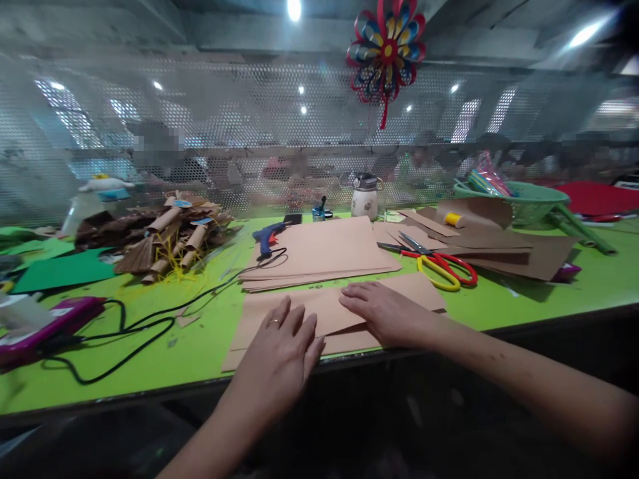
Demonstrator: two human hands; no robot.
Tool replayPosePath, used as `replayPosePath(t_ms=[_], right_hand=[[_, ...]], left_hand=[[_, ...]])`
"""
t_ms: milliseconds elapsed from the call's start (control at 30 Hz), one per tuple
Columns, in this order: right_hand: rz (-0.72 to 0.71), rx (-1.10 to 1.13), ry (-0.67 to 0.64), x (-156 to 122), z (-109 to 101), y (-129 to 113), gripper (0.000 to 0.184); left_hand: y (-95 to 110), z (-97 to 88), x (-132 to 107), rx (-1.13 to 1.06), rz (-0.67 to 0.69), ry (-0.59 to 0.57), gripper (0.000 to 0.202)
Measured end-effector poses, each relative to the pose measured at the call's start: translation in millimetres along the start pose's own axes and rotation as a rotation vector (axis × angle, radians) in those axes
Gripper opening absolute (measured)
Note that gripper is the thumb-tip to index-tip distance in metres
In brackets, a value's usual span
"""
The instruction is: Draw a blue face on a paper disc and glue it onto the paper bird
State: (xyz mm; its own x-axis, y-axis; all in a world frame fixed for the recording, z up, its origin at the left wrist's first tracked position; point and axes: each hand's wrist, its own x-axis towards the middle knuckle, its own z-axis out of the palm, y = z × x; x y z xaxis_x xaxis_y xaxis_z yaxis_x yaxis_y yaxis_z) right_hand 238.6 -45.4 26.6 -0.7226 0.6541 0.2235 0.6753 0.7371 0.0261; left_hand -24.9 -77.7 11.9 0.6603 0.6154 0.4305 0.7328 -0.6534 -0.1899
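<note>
A folded sheet of brown kraft paper lies along the front edge of the green table. My left hand, with a ring on one finger, rests flat on its left part, fingers stretched out. Farther right, my right hand lies palm down on the same sheet, fingers extended. Just behind is a stack of kraft paper sheets. A blue glue gun sits at the stack's left side. Scissors with red handles and a pair with yellow handles lie to the right of the stack.
A purple power strip with black cables is at left. Behind it are folded brown paper pieces with yellow string. A bottle stands at the back, near a perforated screen. A green basket is at right.
</note>
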Motion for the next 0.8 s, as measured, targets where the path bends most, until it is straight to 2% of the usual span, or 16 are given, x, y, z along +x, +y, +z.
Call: replayPosePath(t_ms=[167, 367, 533, 667, 733, 800], right_hand=[[-0.005, -0.017, -0.005, 3, 0, -2, 0.046], [-0.016, -0.018, 0.007, 2, 3, 0, 0.044], [0.001, -0.005, 0.015, 2, 8, -1, 0.046], [0.025, 0.026, 0.002, 1, 4, -2, 0.045], [0.034, 0.054, -0.017, 3, -6, 1, 0.043], [0.045, 0.088, -0.047, 10, -23, 9, 0.037]], left_hand=[[2, -2.8, 3, 0.009, -0.034, -0.016, 0.031], [-2, -12.8, 25, -0.002, -0.090, -0.174, 0.049], [-9, -7.5, 30, -0.010, -0.082, -0.183, 0.055], [-10, -3.1, 25, -0.010, -0.092, -0.158, 0.061], [-9, -4.2, 22, -0.027, -0.047, -0.084, 0.059], [-8, -7.1, 20, -0.052, 0.058, 0.035, 0.053]])
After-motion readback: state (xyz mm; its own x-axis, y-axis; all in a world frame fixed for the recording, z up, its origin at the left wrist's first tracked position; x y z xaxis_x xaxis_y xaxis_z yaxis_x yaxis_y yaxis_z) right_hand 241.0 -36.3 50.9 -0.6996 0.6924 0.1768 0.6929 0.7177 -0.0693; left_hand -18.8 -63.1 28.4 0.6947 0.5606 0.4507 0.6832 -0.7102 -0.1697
